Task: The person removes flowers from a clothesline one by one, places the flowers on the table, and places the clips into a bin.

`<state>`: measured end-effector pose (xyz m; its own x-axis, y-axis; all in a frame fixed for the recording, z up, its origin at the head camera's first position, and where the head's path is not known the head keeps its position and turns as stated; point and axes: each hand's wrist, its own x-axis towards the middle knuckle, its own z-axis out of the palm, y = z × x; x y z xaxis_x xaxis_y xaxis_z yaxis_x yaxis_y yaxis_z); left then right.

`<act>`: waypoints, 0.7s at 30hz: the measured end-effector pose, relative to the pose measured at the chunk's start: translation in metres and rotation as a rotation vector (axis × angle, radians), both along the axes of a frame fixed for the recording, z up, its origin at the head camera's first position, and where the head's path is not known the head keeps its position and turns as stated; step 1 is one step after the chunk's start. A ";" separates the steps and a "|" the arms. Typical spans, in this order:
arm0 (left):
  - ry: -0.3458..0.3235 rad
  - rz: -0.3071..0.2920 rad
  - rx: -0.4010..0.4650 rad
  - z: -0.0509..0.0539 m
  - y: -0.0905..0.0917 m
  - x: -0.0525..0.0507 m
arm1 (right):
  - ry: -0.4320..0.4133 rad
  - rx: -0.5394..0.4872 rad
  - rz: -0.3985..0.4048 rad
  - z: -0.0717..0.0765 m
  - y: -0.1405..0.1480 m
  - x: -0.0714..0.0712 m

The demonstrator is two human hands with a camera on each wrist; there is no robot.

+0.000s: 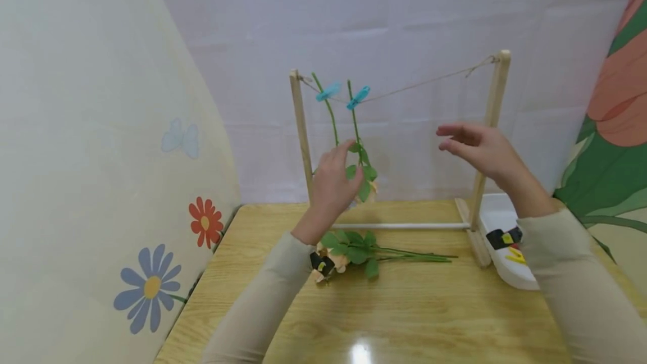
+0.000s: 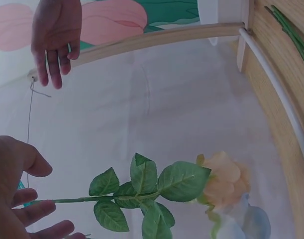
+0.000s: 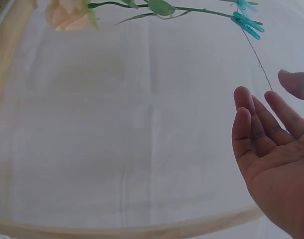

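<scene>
Two up, some seemingly left!

Two hanging flowers [image 2: 222,179] dangle head-down, blue pegs [image 1: 358,98] gripping string [image 1: 424,82]; the loose flowers [image 1: 356,253] on the table [image 1: 429,313] look still to do. Left hand [image 1: 336,181], fingers spread; right hand [image 1: 482,149], fingers gently bent, thumb apart (both holding nothing!).

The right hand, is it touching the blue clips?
Apart. The head view shows it plainly: there is a wide gap between the right hand and both blue clips.
</scene>
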<state>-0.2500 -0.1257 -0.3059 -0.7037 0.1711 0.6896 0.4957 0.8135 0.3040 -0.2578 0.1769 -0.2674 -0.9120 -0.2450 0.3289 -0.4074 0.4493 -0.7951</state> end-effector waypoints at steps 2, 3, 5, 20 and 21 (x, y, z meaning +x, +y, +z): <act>-0.007 -0.008 0.030 0.002 0.000 -0.004 | 0.009 -0.020 0.007 0.003 -0.004 -0.001; -0.011 -0.015 0.048 0.004 0.000 -0.005 | 0.012 -0.033 0.012 0.005 -0.006 -0.002; -0.016 -0.031 0.092 0.007 -0.001 -0.009 | 0.022 -0.073 0.024 0.008 -0.010 -0.004; -0.165 -0.110 0.338 0.022 0.006 -0.025 | 0.092 -0.309 0.039 0.028 -0.043 -0.023; -0.172 -0.112 0.347 0.023 0.006 -0.026 | 0.092 -0.323 0.044 0.030 -0.045 -0.024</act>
<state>-0.2765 -0.1197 -0.2833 -0.8044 0.0304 0.5933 0.4928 0.5917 0.6380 -0.2818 0.1315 -0.2378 -0.8656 -0.1534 0.4767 -0.4978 0.1606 -0.8523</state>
